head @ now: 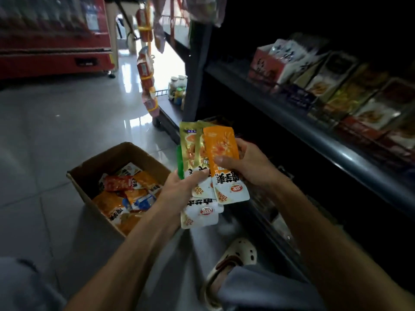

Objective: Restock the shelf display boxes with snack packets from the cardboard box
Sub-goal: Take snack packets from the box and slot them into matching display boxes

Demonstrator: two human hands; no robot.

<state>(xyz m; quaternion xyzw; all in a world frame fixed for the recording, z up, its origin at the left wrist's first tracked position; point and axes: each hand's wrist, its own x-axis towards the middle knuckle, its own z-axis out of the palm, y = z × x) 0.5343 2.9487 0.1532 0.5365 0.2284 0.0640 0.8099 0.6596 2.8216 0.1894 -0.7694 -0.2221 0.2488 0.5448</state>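
A fan of snack packets (pixel 202 167) is held up between the two hands, in the middle of the scene and above the floor, between the cardboard box and the shelf; the green-gold ones sit to the left of the fan, and an orange packet (pixel 221 158) lies on top at the right. The left hand (pixel 179 187) grips the lower part of the bunch, thumb across the front; the right hand (pixel 244 162) pinches the orange packet, thumb on its face and fingers behind; it looks like sorting by flavour before anything goes up.

The cardboard box (pixel 116 173) stands open on the tiled floor (pixel 56 135) at near left, with many packets of orange, red and blue lying loose inside; so a good deal is left to move.

To the right, the dark shelf (pixel 314 140) carries a row of display boxes (pixel 336 93) on the far right; they are blurred and dim, so how full they are cannot be told; restocking seems to be midway at best.
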